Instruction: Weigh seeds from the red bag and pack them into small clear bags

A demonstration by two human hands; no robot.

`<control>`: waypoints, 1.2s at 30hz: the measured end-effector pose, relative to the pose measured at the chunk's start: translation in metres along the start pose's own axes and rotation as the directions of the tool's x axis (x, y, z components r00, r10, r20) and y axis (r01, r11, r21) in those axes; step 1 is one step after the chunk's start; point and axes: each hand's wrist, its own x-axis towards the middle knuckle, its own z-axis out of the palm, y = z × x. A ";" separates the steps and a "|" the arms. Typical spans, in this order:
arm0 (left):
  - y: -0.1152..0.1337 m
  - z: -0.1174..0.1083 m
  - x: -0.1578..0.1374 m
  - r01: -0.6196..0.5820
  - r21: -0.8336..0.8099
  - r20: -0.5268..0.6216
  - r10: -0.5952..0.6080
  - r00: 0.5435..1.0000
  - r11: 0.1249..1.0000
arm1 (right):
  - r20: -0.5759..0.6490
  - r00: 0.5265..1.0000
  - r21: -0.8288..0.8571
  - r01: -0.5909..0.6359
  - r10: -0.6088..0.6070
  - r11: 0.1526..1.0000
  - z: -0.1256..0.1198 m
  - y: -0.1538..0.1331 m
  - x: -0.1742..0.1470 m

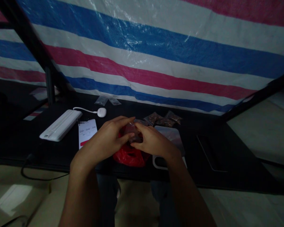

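Observation:
Between my two hands is a small clear plastic bag (131, 128) with something dark in its lower part. My left hand (111, 134) pinches it from the left, thumb and fingers curled. From the right, my right hand (153, 137) grips the same bag with thumb and forefinger. Just beneath them a crumpled red plastic bag (130, 156) lies on the black table (104, 162), partly covered by my hands. Beyond my right hand lie several small clear bags (164, 121) filled with brown bits.
A phone (87, 130) showing a timer and a white power bank (61, 125) with a cabled white puck (101, 112) are left. Flat clear bags (107, 100) lie behind. A pale, rounded case (171, 135) and a dark phone (210, 153) are right. Striped sheeting (142, 69) hangs behind.

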 end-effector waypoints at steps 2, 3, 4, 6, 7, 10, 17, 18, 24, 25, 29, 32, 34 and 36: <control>0.002 0.000 0.001 0.015 -0.012 -0.007 -0.015 1.000 1.000 | -0.012 1.000 0.003 0.004 -0.004 1.000 0.001 -0.001 0.000; 0.003 0.000 0.001 0.019 -0.019 -0.011 -0.019 1.000 1.000 | -0.020 1.000 0.001 0.003 -0.003 1.000 0.001 -0.002 0.000; 0.004 0.000 0.002 0.021 -0.025 -0.016 -0.021 1.000 0.999 | -0.027 1.000 -0.002 0.001 -0.001 1.000 0.000 -0.002 0.000; 0.006 0.000 0.003 0.018 -0.028 -0.034 -0.019 0.999 0.999 | -0.040 0.999 0.006 0.001 0.000 1.000 0.000 -0.003 0.000; 0.007 0.000 0.004 0.015 -0.025 -0.043 -0.016 0.999 1.000 | -0.048 0.999 0.017 0.005 -0.004 1.000 0.000 -0.003 0.000; 0.010 0.001 0.005 -0.002 -0.003 -0.070 0.001 0.998 1.000 | -0.075 0.997 0.035 0.015 -0.012 0.999 0.002 -0.003 0.002; 0.001 0.001 0.001 0.090 0.067 -0.236 -0.072 0.969 0.994 | -0.241 0.968 0.122 -0.036 0.065 0.992 -0.025 0.009 -0.010; -0.006 0.002 0.001 0.161 0.111 -0.241 -0.131 0.962 0.981 | -0.292 0.949 0.118 -0.088 0.120 0.989 -0.038 0.014 -0.017; -0.051 0.021 0.018 0.297 0.221 0.018 -0.308 0.951 0.929 | -0.548 0.665 -0.027 -0.620 0.507 0.784 -0.106 0.070 -0.076; -0.055 0.024 0.022 0.289 0.202 0.055 -0.306 0.951 0.936 | -0.537 0.624 -0.035 -0.689 0.568 0.724 -0.110 0.079 -0.083; -0.050 0.029 0.032 0.279 0.184 0.039 -0.290 0.956 0.943 | -0.525 0.602 -0.092 -0.743 0.601 0.663 -0.111 0.104 -0.094; -0.039 0.028 0.034 0.231 0.108 -0.030 -0.230 0.973 0.967 | -0.587 0.710 -0.180 -0.583 0.389 0.792 -0.107 0.105 -0.079; -0.035 0.028 0.036 0.184 0.044 -0.053 -0.182 0.982 0.982 | -0.533 0.800 -0.188 -0.428 0.273 0.884 -0.105 0.100 -0.060; -0.034 0.030 0.038 0.186 0.039 -0.033 -0.185 0.982 0.982 | -0.399 0.887 -0.163 -0.319 0.233 0.934 -0.101 0.094 -0.035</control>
